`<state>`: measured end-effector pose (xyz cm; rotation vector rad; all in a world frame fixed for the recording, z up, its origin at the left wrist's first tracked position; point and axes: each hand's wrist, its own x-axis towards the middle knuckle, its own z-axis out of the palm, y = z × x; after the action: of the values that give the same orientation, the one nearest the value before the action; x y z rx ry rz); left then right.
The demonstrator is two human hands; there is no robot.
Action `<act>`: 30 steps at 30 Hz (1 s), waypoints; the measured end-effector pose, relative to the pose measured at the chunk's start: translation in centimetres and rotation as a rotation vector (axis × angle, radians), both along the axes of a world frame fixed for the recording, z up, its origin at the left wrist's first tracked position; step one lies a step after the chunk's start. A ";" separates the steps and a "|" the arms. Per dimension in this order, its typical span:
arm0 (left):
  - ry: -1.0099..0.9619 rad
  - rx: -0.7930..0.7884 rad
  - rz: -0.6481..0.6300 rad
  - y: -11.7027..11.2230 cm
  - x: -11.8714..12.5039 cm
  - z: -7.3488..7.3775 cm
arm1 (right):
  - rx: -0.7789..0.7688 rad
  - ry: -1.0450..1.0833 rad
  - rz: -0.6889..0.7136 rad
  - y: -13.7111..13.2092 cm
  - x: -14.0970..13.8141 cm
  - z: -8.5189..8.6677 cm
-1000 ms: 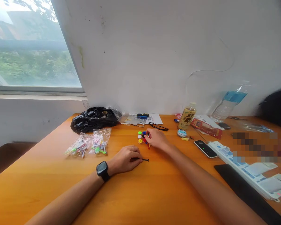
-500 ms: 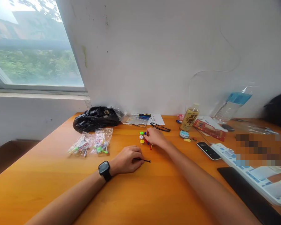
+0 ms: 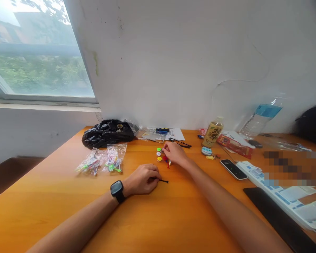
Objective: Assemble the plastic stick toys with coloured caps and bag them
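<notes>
My left hand rests on the table, fingers curled around a thin black stick whose forked-looking tip points right. My right hand reaches farther out, thumb and fingers pinched together over a group of small coloured pieces. A green piece, a white piece and a yellow piece line up just left of those fingers. Below them show a dark red piece and a small red stem. Whatever sits between the right fingertips is too small to make out.
Two clear bags of small parts lie left, near a black plastic bag. Behind my right hand are black-framed glasses. To the right stand a drink bottle, a round tin, a black-faced device and a power strip.
My right hand has shifted very slightly, and the dark red piece beneath it shows more plainly. The blue piece by its fingertips is no longer visible. My left hand stays put.
</notes>
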<state>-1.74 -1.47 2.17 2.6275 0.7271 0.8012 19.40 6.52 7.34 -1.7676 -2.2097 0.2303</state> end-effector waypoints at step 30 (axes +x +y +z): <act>0.122 0.045 -0.085 -2.2 0.6 1.0 | -0.093 0.394 0.356 -9.4 3.2 -4.8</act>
<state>-1.14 -3.71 3.14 2.7468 0.6298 0.6458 22.59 -2.89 2.58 -1.2221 -2.2207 0.7041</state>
